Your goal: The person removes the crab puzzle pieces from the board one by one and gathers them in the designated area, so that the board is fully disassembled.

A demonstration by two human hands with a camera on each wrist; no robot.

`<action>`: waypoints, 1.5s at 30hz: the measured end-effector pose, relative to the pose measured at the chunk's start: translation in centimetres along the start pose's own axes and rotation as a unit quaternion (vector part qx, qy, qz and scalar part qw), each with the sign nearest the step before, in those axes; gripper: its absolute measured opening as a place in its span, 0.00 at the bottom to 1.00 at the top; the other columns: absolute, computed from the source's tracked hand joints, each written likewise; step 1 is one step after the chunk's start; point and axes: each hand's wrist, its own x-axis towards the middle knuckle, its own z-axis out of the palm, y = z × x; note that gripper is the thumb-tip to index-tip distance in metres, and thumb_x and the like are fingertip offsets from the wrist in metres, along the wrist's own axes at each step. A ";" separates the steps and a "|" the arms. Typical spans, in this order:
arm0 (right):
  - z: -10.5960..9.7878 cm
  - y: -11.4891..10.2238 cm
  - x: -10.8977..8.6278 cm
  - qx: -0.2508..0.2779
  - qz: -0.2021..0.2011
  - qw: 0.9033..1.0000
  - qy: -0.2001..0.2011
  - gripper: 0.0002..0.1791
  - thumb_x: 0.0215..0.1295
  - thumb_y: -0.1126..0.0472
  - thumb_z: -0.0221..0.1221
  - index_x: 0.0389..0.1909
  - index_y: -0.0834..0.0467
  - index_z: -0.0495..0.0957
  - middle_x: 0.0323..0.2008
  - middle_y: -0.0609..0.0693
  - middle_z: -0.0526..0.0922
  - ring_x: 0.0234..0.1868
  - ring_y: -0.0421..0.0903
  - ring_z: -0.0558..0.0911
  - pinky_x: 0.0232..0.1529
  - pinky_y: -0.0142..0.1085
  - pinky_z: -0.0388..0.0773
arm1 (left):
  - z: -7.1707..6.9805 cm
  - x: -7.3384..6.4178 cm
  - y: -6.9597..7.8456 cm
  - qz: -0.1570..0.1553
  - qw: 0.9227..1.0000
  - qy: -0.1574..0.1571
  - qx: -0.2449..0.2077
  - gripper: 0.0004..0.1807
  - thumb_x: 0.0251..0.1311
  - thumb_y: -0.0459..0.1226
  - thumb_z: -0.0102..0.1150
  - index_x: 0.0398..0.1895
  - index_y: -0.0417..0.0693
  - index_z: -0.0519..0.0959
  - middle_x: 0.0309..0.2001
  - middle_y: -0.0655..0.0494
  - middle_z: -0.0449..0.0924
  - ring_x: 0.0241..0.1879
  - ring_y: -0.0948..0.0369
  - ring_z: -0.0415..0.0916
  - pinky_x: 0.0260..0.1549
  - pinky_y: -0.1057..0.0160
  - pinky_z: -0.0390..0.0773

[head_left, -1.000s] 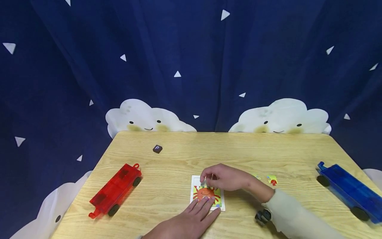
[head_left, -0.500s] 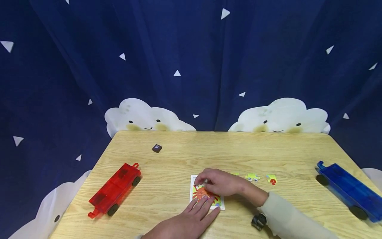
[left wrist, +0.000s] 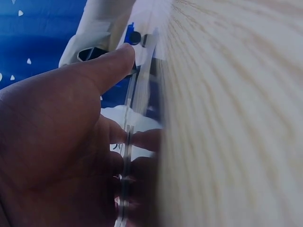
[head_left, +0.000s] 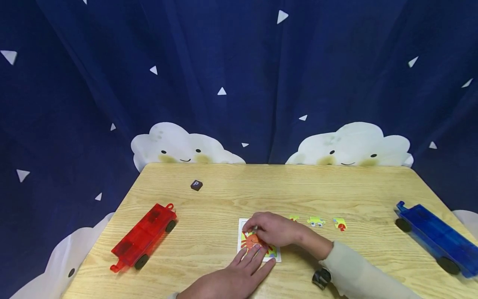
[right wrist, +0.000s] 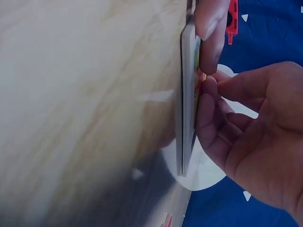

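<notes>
A small white-framed crab jigsaw puzzle [head_left: 240, 245] lies on the wooden table between both hands. Flat across its lower edge rests my left hand [head_left: 235, 276], fingers spread and straight, holding it down. My right hand [head_left: 276, 229] is over the puzzle's upper part, hiding much of it. In the right wrist view, thumb and index finger pinch a small orange-red puzzle piece [right wrist: 203, 76] right at the picture's surface. Most of that piece is covered by the fingertips. Three loose pieces sit right of the puzzle: a partly covered one [head_left: 293, 217], one with eyes [head_left: 316, 221] and one with a red claw [head_left: 340, 224].
To the left stands a red toy wagon [head_left: 145, 236] with black wheels. A blue toy wagon [head_left: 438, 236] is at the right. Further back lies a dark tile marked P [head_left: 196, 185]. A navy curtain [head_left: 254, 83] hangs behind the table.
My right hand has shifted slightly left and lower onto the puzzle, its fingertips now down at the picture. More of the loose pieces shows behind its wrist. The left hand stays put.
</notes>
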 end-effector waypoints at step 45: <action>0.2 -0.7 1.8 0.025 0.031 0.999 0.024 0.10 0.66 0.72 0.59 0.33 0.54 0.82 0.24 0.37 0.77 0.26 0.34 0.73 0.32 0.31 0.72 | -0.2 0.0 -0.6 0.019 1.000 0.000 -0.002 0.55 0.68 0.68 0.49 0.85 0.49 0.40 0.83 0.41 0.36 0.81 0.51 0.34 0.75 0.50 0.47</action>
